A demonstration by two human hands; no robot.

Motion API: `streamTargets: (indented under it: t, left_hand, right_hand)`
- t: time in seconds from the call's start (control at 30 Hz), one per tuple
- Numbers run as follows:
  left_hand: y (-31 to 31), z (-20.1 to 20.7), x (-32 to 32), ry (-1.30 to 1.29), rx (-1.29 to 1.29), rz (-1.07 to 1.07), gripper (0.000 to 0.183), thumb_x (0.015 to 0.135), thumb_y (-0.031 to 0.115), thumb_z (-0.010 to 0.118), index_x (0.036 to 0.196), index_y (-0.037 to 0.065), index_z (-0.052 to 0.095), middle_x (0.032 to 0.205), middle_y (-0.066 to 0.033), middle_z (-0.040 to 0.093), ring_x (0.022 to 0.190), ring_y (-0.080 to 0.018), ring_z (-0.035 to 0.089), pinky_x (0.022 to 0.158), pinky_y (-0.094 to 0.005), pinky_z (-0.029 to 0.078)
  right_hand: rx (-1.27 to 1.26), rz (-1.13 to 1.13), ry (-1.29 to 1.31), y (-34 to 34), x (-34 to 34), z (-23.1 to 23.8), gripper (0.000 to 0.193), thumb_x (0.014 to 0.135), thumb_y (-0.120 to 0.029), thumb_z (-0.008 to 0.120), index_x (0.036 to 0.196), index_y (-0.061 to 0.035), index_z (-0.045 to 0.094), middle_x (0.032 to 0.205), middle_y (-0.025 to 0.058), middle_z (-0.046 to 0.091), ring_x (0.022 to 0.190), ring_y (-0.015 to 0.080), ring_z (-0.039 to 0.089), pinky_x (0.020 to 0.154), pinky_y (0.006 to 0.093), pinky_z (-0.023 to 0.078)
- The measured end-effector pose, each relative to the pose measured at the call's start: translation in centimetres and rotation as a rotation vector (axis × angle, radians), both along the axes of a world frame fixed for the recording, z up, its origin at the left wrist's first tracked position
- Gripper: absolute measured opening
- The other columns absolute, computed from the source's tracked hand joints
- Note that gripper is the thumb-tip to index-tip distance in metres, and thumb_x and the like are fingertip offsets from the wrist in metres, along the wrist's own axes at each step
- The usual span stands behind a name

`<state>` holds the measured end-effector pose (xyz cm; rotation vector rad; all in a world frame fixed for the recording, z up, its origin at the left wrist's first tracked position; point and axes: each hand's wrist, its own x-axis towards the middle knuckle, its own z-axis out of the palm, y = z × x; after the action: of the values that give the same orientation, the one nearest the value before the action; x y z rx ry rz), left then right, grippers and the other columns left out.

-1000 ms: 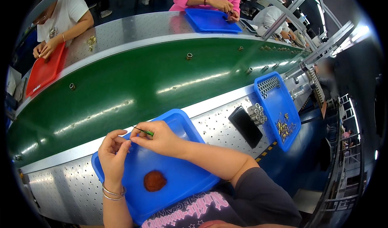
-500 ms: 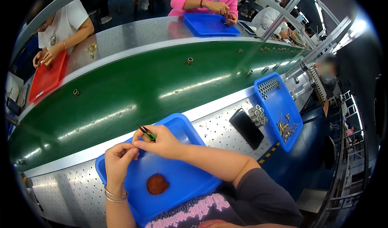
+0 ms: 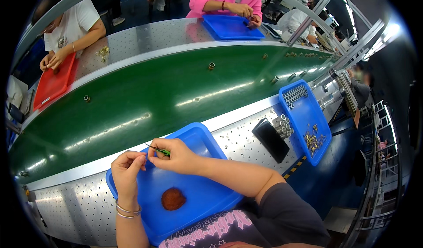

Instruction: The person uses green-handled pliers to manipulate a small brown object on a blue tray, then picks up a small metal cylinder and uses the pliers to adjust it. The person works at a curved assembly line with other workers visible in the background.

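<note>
My right hand (image 3: 176, 156) pinches green-handled tweezers (image 3: 159, 150) over the far part of a blue tray (image 3: 207, 193). My left hand (image 3: 127, 171) is right beside it, fingertips pressed together on something too small to make out, almost touching the tweezers' end. A brown reddish lump (image 3: 173, 198) lies on the tray just below both hands. Bangles circle my left wrist.
A green conveyor belt (image 3: 167, 94) carries small metal cylinders past the tray. To the right lie a black phone (image 3: 270, 139), a cluster of metal cylinders (image 3: 283, 125) and a second blue tray (image 3: 308, 124) of small brass parts. People across the belt work over red (image 3: 53, 83) and blue (image 3: 231, 27) trays.
The two hands stay close together over the tray; the left hand's fingertips have drawn in toward the tweezers. The view has shifted slightly.
</note>
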<state>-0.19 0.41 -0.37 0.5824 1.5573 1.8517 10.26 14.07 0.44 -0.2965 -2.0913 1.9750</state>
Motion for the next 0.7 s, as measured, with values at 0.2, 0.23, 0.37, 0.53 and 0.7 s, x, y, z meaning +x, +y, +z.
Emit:
streamTargets:
  t: [0.2,0.23,0.37,0.53,0.7]
  left_hand:
    - [-0.04,-0.12,-0.06,0.014,0.097,-0.081,0.005,0.077,0.0,0.063,0.081,-0.002,0.064,0.077,-0.0055,0.058,0.061,-0.0085,0.048,0.053,-0.0188,0.038]
    - [-0.01,-0.2,-0.11,-0.038,0.104,-0.106,0.004,0.077,0.0,0.063,0.08,-0.002,0.064,0.077,-0.0056,0.058,0.062,-0.0087,0.048,0.053,-0.0189,0.037]
    - [0.15,-0.51,-0.24,-0.175,0.149,-0.169,0.004,0.078,0.001,0.062,0.08,-0.002,0.063,0.081,-0.0067,0.058,0.062,-0.0088,0.048,0.052,-0.0189,0.038]
    - [-0.01,0.14,-0.28,-0.288,0.116,-0.037,0.008,0.083,0.006,0.058,0.086,-0.002,0.059,0.082,-0.0093,0.061,0.061,-0.0096,0.055,0.052,-0.0194,0.044]
    - [0.08,0.32,-0.4,-0.207,0.019,0.009,0.011,0.085,0.004,0.057,0.091,-0.005,0.059,0.076,-0.0103,0.062,0.063,-0.0122,0.059,0.059,-0.0212,0.049]
  right_hand:
    - [-0.055,0.021,0.035,-0.4,-0.08,-0.58,0.011,0.076,-0.01,0.059,0.075,-0.0028,0.051,0.054,-0.0032,0.036,0.051,0.0036,0.032,0.045,0.0223,0.026]
    - [-0.064,0.022,0.031,-0.31,-0.08,-0.6,0.011,0.076,-0.009,0.059,0.074,-0.0029,0.051,0.054,-0.0034,0.036,0.051,0.0036,0.032,0.046,0.0223,0.027]
    - [-0.159,0.031,0.017,-0.28,0.07,-1.0,0.01,0.076,-0.01,0.06,0.074,-0.0037,0.052,0.054,-0.0038,0.037,0.051,0.0036,0.033,0.046,0.0225,0.027]
    - [-0.055,-0.026,0.01,-0.18,-0.19,-0.32,0.013,0.077,-0.014,0.064,0.077,-0.0046,0.055,0.054,-0.0041,0.037,0.052,0.0035,0.033,0.047,0.0221,0.027]
    - [-0.091,-0.081,0.036,0.05,-0.06,-0.52,0.01,0.078,-0.01,0.064,0.082,-0.0041,0.057,0.055,-0.0064,0.035,0.052,0.0026,0.032,0.047,0.0205,0.026]
